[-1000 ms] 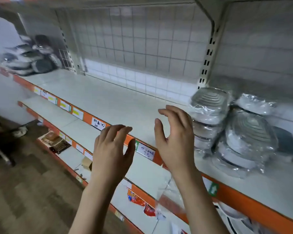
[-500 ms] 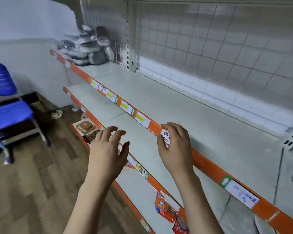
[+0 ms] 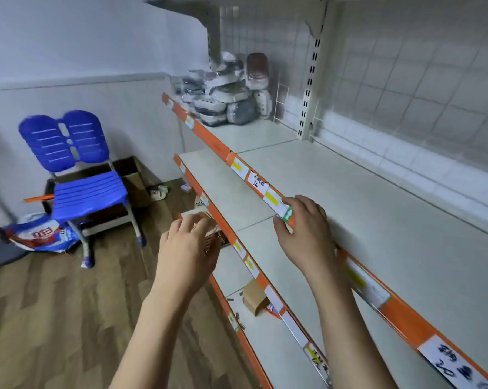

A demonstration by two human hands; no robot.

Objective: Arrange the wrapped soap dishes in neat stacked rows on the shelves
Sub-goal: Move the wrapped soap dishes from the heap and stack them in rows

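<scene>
Wrapped soap dishes (image 3: 226,94) lie heaped at the far left end of the upper shelf (image 3: 363,197) — well apart from both hands. Right hand (image 3: 304,234) grips the shelf's orange price rail (image 3: 400,315), fingers curled over it; left hand (image 3: 189,248) hangs beside it, fingers loosely bent, holding nothing. A blue chair (image 3: 77,169) stands left.

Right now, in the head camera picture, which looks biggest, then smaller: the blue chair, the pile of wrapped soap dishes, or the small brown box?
1. Blue chair
2. Pile of wrapped soap dishes, though it sits farther away, so its true size is unsure
3. Small brown box
</scene>
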